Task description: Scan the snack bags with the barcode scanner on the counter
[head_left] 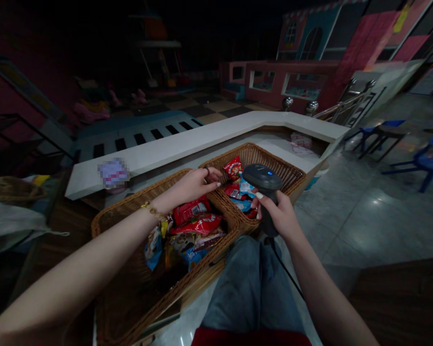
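Note:
My right hand [276,211] is wrapped round the handle of a black barcode scanner [262,178], which shows a blue light on top and a cable hanging below. My left hand [198,186] reaches over the divide between two wicker baskets, fingers apart, with nothing visible in it. Below my left wrist, the near basket [119,307] holds several snack packets, among them a red one [193,210] and a blue one [153,250]. In the far basket [277,160] lie a red packet [233,168] and several others, partly hidden by the scanner and my right hand.
A white counter ledge [187,143] runs behind the baskets, with a blurred purple item [113,172] at its left end. Pale cloth [14,228] lies at the left. Blue stools [427,161] stand on the floor at the right. Metal railings [341,108] are beyond the ledge.

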